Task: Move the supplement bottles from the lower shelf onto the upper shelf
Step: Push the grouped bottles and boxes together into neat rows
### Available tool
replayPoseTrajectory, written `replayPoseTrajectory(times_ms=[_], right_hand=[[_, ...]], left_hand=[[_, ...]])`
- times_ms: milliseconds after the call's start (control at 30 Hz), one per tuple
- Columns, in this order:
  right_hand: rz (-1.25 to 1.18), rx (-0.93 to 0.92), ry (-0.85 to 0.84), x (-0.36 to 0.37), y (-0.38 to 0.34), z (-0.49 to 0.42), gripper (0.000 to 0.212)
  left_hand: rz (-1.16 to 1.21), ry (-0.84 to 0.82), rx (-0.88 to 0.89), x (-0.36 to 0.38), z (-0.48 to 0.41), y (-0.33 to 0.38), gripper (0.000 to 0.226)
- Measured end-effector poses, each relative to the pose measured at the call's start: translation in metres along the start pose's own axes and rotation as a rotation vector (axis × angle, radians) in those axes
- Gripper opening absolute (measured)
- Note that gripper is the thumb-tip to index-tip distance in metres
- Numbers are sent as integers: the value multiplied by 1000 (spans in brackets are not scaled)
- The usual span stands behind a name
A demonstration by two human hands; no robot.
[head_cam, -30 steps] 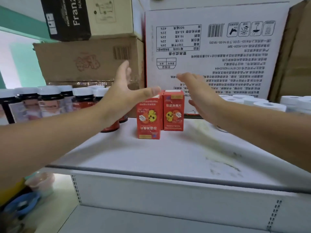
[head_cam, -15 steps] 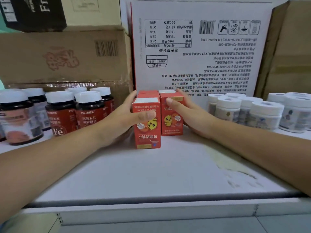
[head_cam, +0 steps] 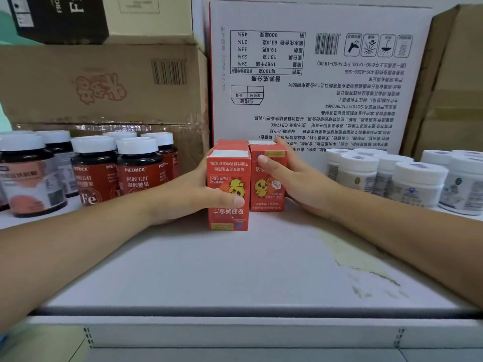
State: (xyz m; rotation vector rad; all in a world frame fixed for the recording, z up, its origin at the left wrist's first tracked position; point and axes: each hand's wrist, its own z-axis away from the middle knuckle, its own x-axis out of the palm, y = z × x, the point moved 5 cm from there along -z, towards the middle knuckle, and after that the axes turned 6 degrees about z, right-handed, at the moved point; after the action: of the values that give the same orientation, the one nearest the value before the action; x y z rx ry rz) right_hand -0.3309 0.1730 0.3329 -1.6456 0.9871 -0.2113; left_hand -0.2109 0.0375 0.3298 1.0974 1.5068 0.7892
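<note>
Left hand (head_cam: 188, 194): gripping the left red box (head_cam: 227, 165) from its left side, thumb lying across the front face.
Right hand (head_cam: 300, 184): gripping the right red box (head_cam: 266, 189) from its right side, thumb pressing high on the front, fingers reaching behind.
Boxes: standing upright, long axes vertical, touching side by side; the left one is sitting nearer the front.
Nearness: each box is sitting inside its own hand; neither hand is nearer.
Place: resting toward the back of the white shelf (head_cam: 235, 270); which tier, cannot tell.
Room: dark bottles (head_cam: 136, 168) crowding the left, white tubs (head_cam: 415, 184) flanking the right, white carton (head_cam: 313, 87) standing just behind. Bare shelf is opening toward the front edge (head_cam: 235, 310), likely the free way out.
</note>
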Motion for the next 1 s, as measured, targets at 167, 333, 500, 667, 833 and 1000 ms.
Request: replayPoseTrajectory(times_ms=[167,333,500,667,833,1000], right_hand=[[65,-28,-5,-1,-2,2,105],[149,-45,-21,1,-2,1,90],[173,-40,-56,1,-1,0,58],[206,-45,-73,1,-2,2,72],[186,-24,-44,0,2,0,70],[126,-2,-34,2,1,0,72]], left_hand=[[-35,8,-5,-1,-1,-2,97],[-61,0,-25,0,-1,0,92],[-82,14,-29,0,0,0,92],[-97,31,-38,2,-3,-2,98],[-93,18,-50,3,-5,-4,90],[-109,22,-67,3,-3,-2,92]])
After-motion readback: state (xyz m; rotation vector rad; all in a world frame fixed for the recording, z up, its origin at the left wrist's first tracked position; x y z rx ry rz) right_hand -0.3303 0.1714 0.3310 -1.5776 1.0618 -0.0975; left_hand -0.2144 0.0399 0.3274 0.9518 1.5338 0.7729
